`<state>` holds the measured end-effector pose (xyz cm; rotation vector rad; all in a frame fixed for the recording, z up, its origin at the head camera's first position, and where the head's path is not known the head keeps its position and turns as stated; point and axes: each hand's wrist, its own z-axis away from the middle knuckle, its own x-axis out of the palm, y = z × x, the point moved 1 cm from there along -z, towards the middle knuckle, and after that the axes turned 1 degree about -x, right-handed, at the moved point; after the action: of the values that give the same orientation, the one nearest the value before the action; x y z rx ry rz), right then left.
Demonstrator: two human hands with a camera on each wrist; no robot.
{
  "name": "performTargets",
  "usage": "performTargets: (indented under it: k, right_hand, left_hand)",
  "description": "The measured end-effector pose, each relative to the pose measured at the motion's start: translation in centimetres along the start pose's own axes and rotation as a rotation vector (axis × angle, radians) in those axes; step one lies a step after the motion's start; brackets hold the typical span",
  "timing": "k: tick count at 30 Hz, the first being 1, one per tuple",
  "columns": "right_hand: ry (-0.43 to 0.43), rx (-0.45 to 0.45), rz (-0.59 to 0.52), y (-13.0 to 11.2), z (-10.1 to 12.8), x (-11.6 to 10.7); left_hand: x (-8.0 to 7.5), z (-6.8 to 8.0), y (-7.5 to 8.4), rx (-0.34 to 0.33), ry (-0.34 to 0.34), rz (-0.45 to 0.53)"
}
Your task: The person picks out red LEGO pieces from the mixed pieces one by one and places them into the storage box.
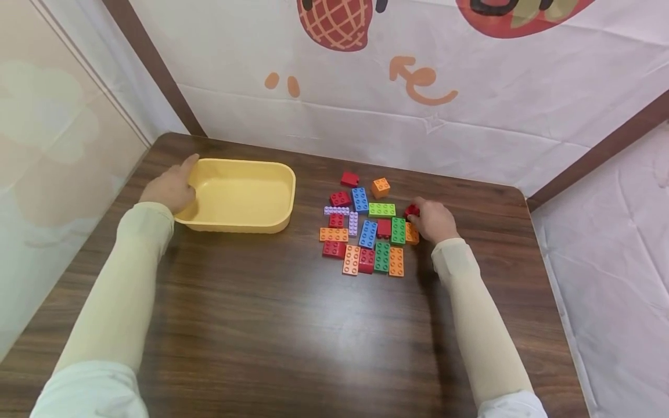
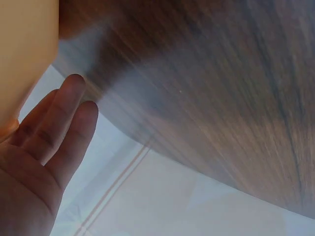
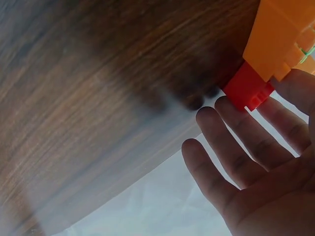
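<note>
At the far left, my left hand (image 1: 169, 187) grips the left end of a yellow plastic tub (image 1: 240, 225), thumb inside the rim. In the left wrist view, several fingers (image 2: 54, 123) lie outside the tub's wall (image 2: 27, 54). On the right, my right hand (image 1: 435, 220) pinches a red toy brick (image 1: 412, 210) between thumb and fingers at the edge of a brick group. The right wrist view shows that red brick (image 3: 247, 87) by the fingertips, its other fingers spread. An orange brick (image 3: 280, 39) is close by there.
Left of my right hand lie several studded bricks, including a blue brick (image 1: 368, 234), a dark green brick (image 1: 382, 256), a lime brick (image 1: 382, 209) and a lilac brick (image 1: 353, 223). An orange cube (image 1: 381, 187) is farther back. A fabric wall (image 1: 366, 139) rises behind the wooden table (image 1: 292, 325).
</note>
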<state>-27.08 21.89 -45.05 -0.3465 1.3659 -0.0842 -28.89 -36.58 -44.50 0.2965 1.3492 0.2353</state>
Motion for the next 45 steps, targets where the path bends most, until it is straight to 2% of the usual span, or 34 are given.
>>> performTargets:
  k: [5,13,18,23,26,35,45]
  right_hand:
    - [0.023,-0.022,0.021,0.2,0.1,0.4]
    - [0.110,-0.039,0.030,0.6,0.5,0.1]
    - [0.145,-0.044,0.017,0.5,0.5,-0.6]
    - [0.162,-0.048,0.009,0.1,0.5,-1.0]
    - [0.166,-0.054,0.002,-0.4,0.5,-1.3]
    - [0.200,-0.094,-0.015,-2.0,0.4,-2.1]
    - [0.220,-0.128,-0.028,-3.4,0.4,-2.9]
  left_hand:
    - [0.6,0.3,-0.2,0.019,-0.009,0.028]
    - [1.0,0.5,-0.6,0.018,-0.019,0.067]
    - [1.0,0.8,-0.3,0.010,-0.029,0.084]
    - [1.8,0.8,0.0,0.031,-0.022,0.103]
    - [2.1,0.9,0.7,0.053,-0.016,0.091]
    - [3.0,2.3,4.0,0.087,0.013,0.097]
    - [3.2,3.5,5.4,0.109,0.033,0.086]
